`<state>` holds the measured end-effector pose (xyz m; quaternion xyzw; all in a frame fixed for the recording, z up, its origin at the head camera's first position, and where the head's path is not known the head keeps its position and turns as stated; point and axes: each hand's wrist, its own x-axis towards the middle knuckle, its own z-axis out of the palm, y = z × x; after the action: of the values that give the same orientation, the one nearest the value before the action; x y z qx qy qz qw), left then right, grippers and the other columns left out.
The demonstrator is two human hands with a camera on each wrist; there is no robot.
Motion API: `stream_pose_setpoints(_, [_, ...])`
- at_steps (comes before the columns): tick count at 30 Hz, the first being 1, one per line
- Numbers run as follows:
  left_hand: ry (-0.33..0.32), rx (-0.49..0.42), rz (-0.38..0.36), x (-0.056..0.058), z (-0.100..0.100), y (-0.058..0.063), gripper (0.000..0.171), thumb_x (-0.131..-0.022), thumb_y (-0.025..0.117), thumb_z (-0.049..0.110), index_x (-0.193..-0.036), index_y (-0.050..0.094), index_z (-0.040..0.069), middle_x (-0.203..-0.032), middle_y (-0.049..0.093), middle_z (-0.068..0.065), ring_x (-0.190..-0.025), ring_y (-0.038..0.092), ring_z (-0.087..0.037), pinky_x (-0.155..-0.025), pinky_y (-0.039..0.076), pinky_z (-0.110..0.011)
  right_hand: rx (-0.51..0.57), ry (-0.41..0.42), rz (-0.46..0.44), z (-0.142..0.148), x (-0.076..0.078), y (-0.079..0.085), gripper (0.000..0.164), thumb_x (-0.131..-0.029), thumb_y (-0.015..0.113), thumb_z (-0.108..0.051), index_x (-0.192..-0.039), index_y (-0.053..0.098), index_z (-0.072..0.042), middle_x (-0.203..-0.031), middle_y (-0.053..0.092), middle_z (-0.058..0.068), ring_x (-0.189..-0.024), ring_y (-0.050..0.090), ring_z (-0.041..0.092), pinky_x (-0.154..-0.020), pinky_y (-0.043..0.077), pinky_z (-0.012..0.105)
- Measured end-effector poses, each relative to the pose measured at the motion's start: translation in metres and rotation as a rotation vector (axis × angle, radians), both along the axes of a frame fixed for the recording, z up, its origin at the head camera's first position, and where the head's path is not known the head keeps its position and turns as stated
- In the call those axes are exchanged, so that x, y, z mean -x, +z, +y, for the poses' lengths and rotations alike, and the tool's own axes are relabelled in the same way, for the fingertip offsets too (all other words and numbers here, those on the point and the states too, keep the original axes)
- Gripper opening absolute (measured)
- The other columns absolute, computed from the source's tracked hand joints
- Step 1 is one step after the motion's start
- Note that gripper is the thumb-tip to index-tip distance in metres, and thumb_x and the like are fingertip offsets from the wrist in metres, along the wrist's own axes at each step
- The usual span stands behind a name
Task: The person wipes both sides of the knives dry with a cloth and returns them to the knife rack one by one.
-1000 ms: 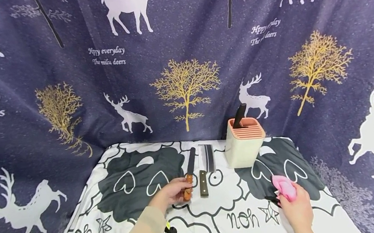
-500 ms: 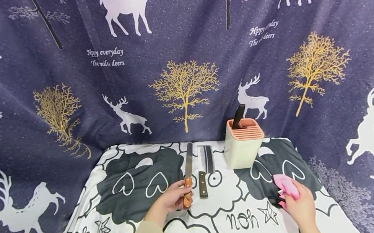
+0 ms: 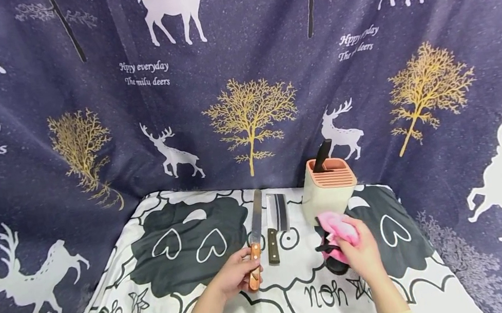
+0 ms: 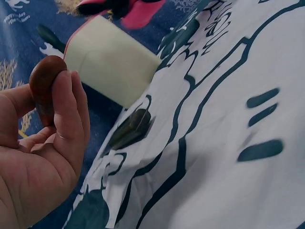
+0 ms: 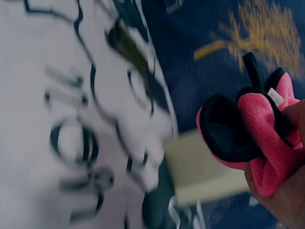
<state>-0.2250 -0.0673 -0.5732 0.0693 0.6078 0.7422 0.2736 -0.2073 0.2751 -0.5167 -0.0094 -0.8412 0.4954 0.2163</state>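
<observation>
My left hand (image 3: 234,276) grips a long knife (image 3: 256,217) by its orange-brown wooden handle, the blade pointing away from me. From the left wrist camera, the butt of that handle (image 4: 47,76) shows between thumb and fingers. Over on the right, my right hand (image 3: 365,252) holds a bunched pink cloth (image 3: 339,230) with black edging, in front of the knife block. Seen from the right wrist, the cloth (image 5: 267,124) has a black strap, a small white label and a dark inner side. A cleaver (image 3: 272,247) with a dark riveted handle lies just right of the knife.
A cream knife block (image 3: 326,202) with a slotted coral top stands at the back right. One black-handled knife (image 3: 322,153) is in it. The patterned white cloth (image 3: 304,300) covers the surface, and a dark blue deer-print curtain (image 3: 237,34) hangs behind.
My right hand has carried the pink cloth leftward, towards the knife block. My left hand has drawn the knife slightly nearer, and its blade has turned to show more of its flat side.
</observation>
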Motion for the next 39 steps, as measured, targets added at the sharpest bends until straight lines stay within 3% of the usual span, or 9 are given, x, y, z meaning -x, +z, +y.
stream_pose_setpoints(3, [-0.008, 0.006, 0.010, -0.007, 0.004, 0.006, 0.048, -0.104, 0.057, 0.017, -0.143, 0.038, -0.003, -0.088, 0.067, 0.000, -0.065, 0.070, -0.010, -0.050, 0.057, -0.025, -0.094, 0.076, 0.126, -0.027, 0.009, 0.008, 0.046, -0.075, 0.077, 0.002, -0.120, 0.071, -0.009, -0.131, 0.067, 0.014, -0.117, 0.059, 0.012, -0.101, 0.038, 0.012])
stream_pose_setpoints(6, [-0.023, 0.008, 0.022, -0.013, 0.009, 0.012, 0.043, -0.104, 0.057, 0.016, -0.139, 0.041, -0.003, -0.088, 0.066, 0.000, -0.065, 0.070, -0.010, -0.048, 0.055, -0.023, -0.164, 0.179, 0.166, -0.053, 0.015, 0.012, 0.047, -0.073, 0.073, 0.001, -0.119, 0.072, -0.012, -0.136, 0.063, 0.017, -0.124, 0.060, 0.031, -0.106, 0.045, 0.032])
stream_pose_setpoints(9, [-0.036, -0.006, 0.029, -0.016, 0.016, 0.014, 0.044, -0.103, 0.059, 0.016, -0.138, 0.042, -0.004, -0.087, 0.067, 0.000, -0.064, 0.070, -0.009, -0.046, 0.054, -0.021, -0.264, 0.239, 0.181, -0.075, 0.020, 0.014, 0.049, -0.072, 0.071, -0.003, -0.120, 0.072, -0.014, -0.140, 0.060, 0.017, -0.125, 0.061, 0.035, -0.101, 0.051, 0.051])
stream_pose_setpoints(11, [-0.045, -0.029, 0.033, -0.017, 0.020, 0.014, 0.047, -0.102, 0.060, 0.016, -0.139, 0.040, -0.006, -0.088, 0.067, 0.000, -0.065, 0.070, -0.009, -0.047, 0.054, -0.021, -0.339, 0.259, 0.223, -0.087, 0.022, 0.016, 0.052, -0.071, 0.070, -0.004, -0.121, 0.071, -0.015, -0.138, 0.059, 0.017, -0.123, 0.061, 0.037, -0.099, 0.052, 0.056])
stream_pose_setpoints(15, [-0.058, -0.057, 0.020, -0.019, 0.026, 0.015, 0.049, -0.103, 0.059, 0.016, -0.140, 0.037, -0.007, -0.087, 0.066, 0.000, -0.066, 0.070, -0.010, -0.049, 0.056, -0.023, -0.449, 0.264, 0.289, -0.107, 0.021, 0.017, 0.054, -0.068, 0.069, -0.006, -0.121, 0.067, -0.014, -0.135, 0.060, 0.017, -0.119, 0.061, 0.042, -0.098, 0.051, 0.060])
stream_pose_setpoints(20, [-0.061, -0.052, 0.020, -0.023, 0.026, 0.015, 0.041, -0.103, 0.058, 0.019, -0.136, 0.043, 0.000, -0.091, 0.065, 0.000, -0.070, 0.071, -0.012, -0.051, 0.058, -0.026, -0.532, 0.274, 0.266, -0.125, 0.016, 0.015, 0.047, -0.070, 0.070, -0.010, -0.115, 0.066, -0.020, -0.140, 0.057, 0.016, -0.118, 0.059, 0.044, -0.095, 0.053, 0.059])
stream_pose_setpoints(27, [-0.041, -0.027, 0.035, -0.026, 0.025, 0.017, 0.041, -0.101, 0.060, 0.017, -0.137, 0.046, 0.003, -0.092, 0.064, 0.000, -0.069, 0.071, -0.013, -0.049, 0.057, -0.027, -0.581, 0.305, 0.319, -0.140, 0.012, 0.011, 0.042, -0.075, 0.075, -0.026, -0.116, 0.071, -0.021, -0.138, 0.059, 0.021, -0.118, 0.060, 0.047, -0.096, 0.054, 0.059])
stream_pose_setpoints(32, [-0.022, -0.006, 0.047, -0.028, 0.027, 0.018, 0.044, -0.100, 0.061, 0.017, -0.140, 0.047, 0.005, -0.094, 0.064, -0.001, -0.067, 0.067, -0.010, -0.049, 0.057, -0.027, -0.588, 0.282, 0.274, -0.146, 0.011, 0.006, 0.037, -0.084, 0.075, -0.041, -0.117, 0.071, -0.023, -0.138, 0.059, 0.020, -0.118, 0.061, 0.045, -0.093, 0.055, 0.058])
stream_pose_setpoints(39, [-0.031, 0.016, 0.089, -0.032, 0.030, 0.016, 0.040, -0.100, 0.062, 0.016, -0.134, 0.049, 0.003, -0.092, 0.066, 0.001, -0.070, 0.068, -0.012, -0.048, 0.055, -0.027, -0.593, 0.256, 0.217, -0.148, 0.011, 0.000, 0.038, -0.080, 0.073, -0.024, -0.118, 0.071, -0.019, -0.137, 0.059, 0.019, -0.116, 0.061, 0.046, -0.086, 0.056, 0.059])
